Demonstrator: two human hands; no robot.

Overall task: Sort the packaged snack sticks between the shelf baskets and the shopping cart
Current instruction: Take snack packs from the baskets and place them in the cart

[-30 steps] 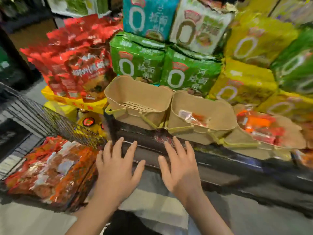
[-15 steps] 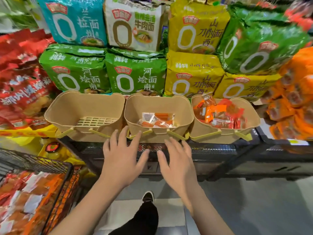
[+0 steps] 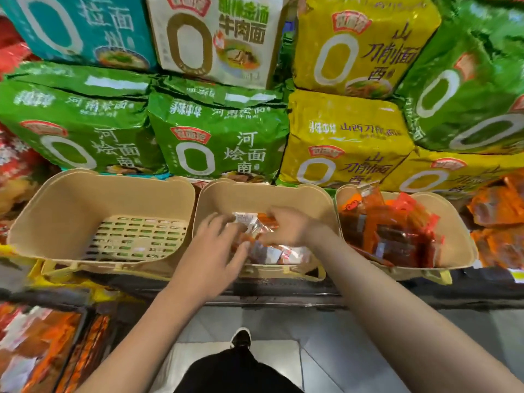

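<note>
Both hands have advanced from the shelf edge into the middle basket (image 3: pixel 263 194). Left of the fingers stands a basket (image 3: pixel 71 199) holding nothing. Left hand (image 3: pixel 209 256), fingers spread, touches the snack sticks (image 3: pixel 272 252); right hand (image 3: pixel 286 226) curls onto them, grip uncertain. Right of the fingers, another basket (image 3: pixel 456 222) holds orange packets (image 3: pixel 391 234).
</note>
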